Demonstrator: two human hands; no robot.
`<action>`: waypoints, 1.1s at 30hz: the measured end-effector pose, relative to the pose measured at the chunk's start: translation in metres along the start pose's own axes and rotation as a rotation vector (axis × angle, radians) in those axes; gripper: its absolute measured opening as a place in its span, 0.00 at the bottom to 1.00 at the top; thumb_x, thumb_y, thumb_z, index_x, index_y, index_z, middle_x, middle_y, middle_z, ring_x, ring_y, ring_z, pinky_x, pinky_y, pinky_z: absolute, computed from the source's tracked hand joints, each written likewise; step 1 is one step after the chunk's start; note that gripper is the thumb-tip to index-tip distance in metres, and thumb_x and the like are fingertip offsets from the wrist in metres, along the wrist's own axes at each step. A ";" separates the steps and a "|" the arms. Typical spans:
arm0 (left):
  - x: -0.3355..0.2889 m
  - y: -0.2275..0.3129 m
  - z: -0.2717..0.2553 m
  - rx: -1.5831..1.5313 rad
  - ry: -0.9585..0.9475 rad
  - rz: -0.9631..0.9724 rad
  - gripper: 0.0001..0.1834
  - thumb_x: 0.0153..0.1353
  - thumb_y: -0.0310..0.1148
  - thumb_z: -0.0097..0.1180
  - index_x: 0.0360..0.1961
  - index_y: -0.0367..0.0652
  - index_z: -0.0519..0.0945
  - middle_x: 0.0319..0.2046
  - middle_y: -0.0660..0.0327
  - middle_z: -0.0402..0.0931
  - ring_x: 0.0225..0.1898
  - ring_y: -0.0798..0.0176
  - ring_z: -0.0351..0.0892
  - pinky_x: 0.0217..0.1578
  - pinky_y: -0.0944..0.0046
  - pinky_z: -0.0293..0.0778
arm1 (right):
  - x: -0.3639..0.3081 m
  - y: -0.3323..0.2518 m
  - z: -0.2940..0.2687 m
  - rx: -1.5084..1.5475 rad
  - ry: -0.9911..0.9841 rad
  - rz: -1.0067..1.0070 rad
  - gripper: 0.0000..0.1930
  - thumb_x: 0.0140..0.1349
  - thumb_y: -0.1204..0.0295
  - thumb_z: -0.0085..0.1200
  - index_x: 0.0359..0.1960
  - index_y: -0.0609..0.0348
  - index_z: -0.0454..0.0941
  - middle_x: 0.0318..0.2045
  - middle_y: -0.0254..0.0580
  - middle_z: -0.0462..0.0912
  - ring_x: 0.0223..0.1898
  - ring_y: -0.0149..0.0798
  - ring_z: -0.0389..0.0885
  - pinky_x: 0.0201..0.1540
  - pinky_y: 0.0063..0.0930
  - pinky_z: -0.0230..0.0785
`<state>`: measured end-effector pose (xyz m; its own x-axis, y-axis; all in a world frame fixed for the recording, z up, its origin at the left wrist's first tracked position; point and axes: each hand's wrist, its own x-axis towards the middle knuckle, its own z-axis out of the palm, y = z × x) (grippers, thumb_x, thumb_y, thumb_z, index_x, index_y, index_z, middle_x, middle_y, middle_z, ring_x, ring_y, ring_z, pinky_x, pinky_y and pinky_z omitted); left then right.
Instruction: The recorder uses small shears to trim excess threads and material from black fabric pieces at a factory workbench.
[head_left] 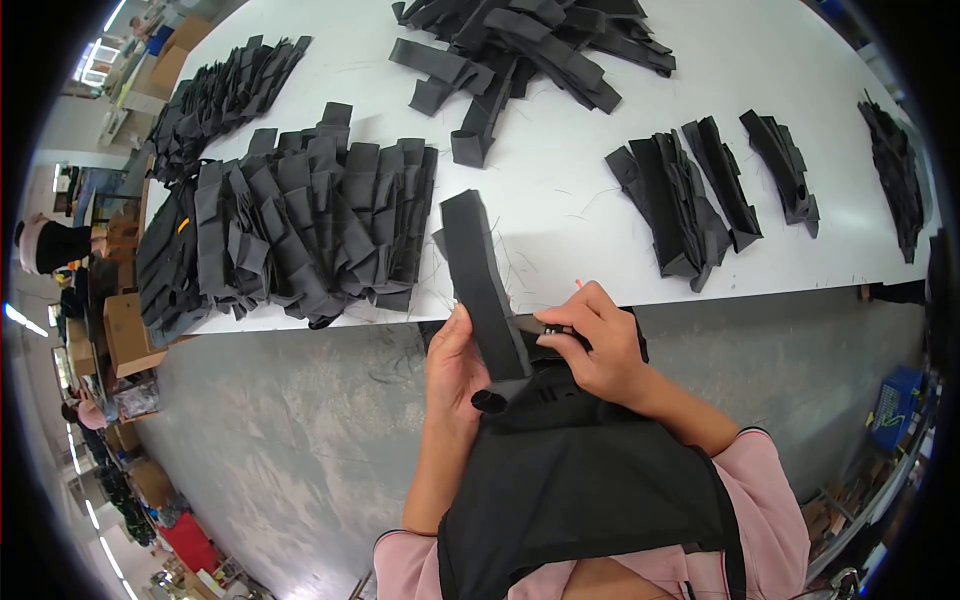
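Observation:
My left hand (455, 365) is closed around a folded black fabric strip (474, 265), held tilted over the table's near edge. The strip's lower end curls into an open loop close to my palm. In my right hand (603, 345) is a pair of small thread snips (555, 330), gripped between thumb and fingers. Their metal blade end points left, at the strip's right edge; whether it touches the fabric I cannot tell. My fingers cover much of the handle.
On the white table (560, 240) lie a large overlapping row of black strips (310, 215) at left, a loose heap (520, 45) at the far middle and smaller bundles (675, 205) at right. Loose threads are scattered about. A blue crate (895, 405) stands at the right.

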<state>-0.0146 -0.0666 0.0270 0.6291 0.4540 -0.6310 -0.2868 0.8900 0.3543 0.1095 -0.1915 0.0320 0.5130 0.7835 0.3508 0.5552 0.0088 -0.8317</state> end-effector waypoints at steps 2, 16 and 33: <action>-0.001 0.001 0.000 0.029 -0.010 -0.001 0.16 0.66 0.39 0.46 0.45 0.35 0.73 0.35 0.56 0.77 0.36 0.60 0.78 0.38 0.59 0.79 | -0.001 -0.003 -0.005 -0.014 0.037 -0.018 0.14 0.44 0.82 0.62 0.35 0.61 0.79 0.25 0.38 0.69 0.21 0.32 0.70 0.25 0.21 0.63; 0.002 -0.002 -0.024 -0.021 -0.105 -0.048 0.12 0.66 0.36 0.46 0.42 0.38 0.73 0.37 0.56 0.78 0.36 0.61 0.79 0.42 0.59 0.76 | 0.000 -0.007 0.006 0.287 -0.106 0.251 0.12 0.49 0.80 0.61 0.37 0.60 0.77 0.31 0.36 0.69 0.26 0.29 0.73 0.26 0.20 0.67; -0.012 -0.002 -0.001 0.226 0.037 0.122 0.16 0.65 0.39 0.47 0.42 0.35 0.74 0.34 0.56 0.79 0.32 0.64 0.79 0.37 0.65 0.77 | -0.004 -0.013 0.003 -0.039 0.048 0.012 0.14 0.43 0.80 0.62 0.35 0.58 0.78 0.25 0.38 0.71 0.21 0.37 0.72 0.23 0.27 0.64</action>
<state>-0.0217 -0.0738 0.0330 0.5720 0.5625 -0.5971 -0.1875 0.7983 0.5724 0.0982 -0.1932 0.0395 0.5504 0.7524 0.3618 0.5733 -0.0257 -0.8189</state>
